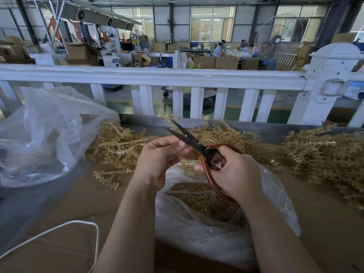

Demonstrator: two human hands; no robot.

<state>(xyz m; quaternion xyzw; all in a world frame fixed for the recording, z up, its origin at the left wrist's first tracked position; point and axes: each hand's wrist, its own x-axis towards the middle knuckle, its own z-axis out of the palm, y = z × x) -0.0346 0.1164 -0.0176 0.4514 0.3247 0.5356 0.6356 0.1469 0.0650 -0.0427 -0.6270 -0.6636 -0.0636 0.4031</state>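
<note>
**Workshop bench, scissors in hand**

Head view: cardboard covers the bench (78, 203), and behind it a white fence (157, 75) shuts off a factory hall with boxes, a big fan (277, 36) and seated workers far back.

Tan plastic sprues (118, 142) lie heaped along the far edge of the bench, with a second heap (325, 152) at the right. A large clear sack (43, 134) slumps at the left. A white cord (59, 229) loops over the near left of the cardboard.

The right hand (238, 174) grips the scissors (189, 139), its fingers curled through the red-brown loops. The dark blades stand apart and point up and to the left, away from the person.

The left hand (157, 160) is raised beside the lower blade. Its thumb and fingertips are pressed together on a small bit (181, 143), which is too small to make out and touches the blade's edge.

Both hands and the scissors hover above the open mouth of a clear bag (216, 243) at the near edge. Cut tan pieces (199, 198) fill its bottom.
</note>
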